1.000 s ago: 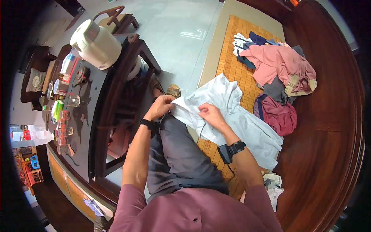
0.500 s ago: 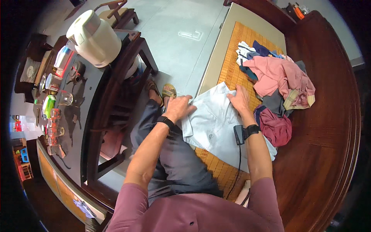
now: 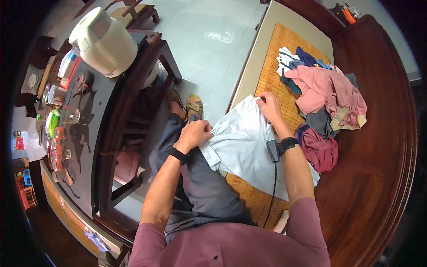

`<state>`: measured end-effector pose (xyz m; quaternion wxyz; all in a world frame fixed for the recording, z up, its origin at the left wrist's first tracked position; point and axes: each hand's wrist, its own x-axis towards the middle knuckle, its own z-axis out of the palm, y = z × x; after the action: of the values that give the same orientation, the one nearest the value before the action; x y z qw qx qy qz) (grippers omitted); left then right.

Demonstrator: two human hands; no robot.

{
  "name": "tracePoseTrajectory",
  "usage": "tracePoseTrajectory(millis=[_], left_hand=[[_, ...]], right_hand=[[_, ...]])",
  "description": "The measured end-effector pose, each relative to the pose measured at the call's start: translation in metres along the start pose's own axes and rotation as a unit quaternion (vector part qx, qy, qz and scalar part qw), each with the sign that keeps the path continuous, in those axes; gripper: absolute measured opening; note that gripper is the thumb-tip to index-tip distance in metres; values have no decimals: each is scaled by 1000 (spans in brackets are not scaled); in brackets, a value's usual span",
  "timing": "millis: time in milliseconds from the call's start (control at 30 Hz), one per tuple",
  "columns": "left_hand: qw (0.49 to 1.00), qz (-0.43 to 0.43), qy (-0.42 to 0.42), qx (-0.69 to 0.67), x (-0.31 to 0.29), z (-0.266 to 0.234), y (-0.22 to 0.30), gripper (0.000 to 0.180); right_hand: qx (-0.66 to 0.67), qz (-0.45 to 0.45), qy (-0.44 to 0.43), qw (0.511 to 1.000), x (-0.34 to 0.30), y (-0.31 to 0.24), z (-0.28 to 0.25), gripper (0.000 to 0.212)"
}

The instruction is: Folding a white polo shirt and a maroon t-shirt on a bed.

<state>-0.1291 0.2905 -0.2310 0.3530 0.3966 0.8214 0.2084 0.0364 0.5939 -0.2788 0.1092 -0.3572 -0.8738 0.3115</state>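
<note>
A pale blue-white shirt (image 3: 244, 142) lies spread on the bamboo mat (image 3: 242, 186) in front of me, partly over my leg. My left hand (image 3: 194, 133) pinches its left edge, drawing the cloth toward my knee. At the far edge, my right hand (image 3: 268, 107) is closed on a corner of the same shirt. A black strap with a small dark device and a cable sits on my right wrist, covering part of the cloth. Some of the shirt's right side passes under my right forearm.
Beyond my right hand, a heap of clothes holds a pink shirt (image 3: 329, 89) and a dark red garment (image 3: 319, 149). The wooden bench back (image 3: 373, 147) rises at right. On the left, a dark table (image 3: 104, 102) bears a cream thermos jug (image 3: 104, 44), glasses and a teapot.
My left hand has moved left and nearer, pulling the shirt's left edge with it. My right hand has shifted slightly left, its fingers now closed on the far corner.
</note>
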Motion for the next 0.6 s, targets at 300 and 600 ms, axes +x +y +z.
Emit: tracePoseTrajectory(millis=[300, 600], left_hand=[[997, 45, -42, 55, 11, 16, -14, 40], [997, 62, -2, 40, 6, 4, -9, 32]], right_hand=[[-149, -120, -88, 978, 2, -31, 10, 28], [-56, 97, 39, 993, -7, 19, -35, 24]])
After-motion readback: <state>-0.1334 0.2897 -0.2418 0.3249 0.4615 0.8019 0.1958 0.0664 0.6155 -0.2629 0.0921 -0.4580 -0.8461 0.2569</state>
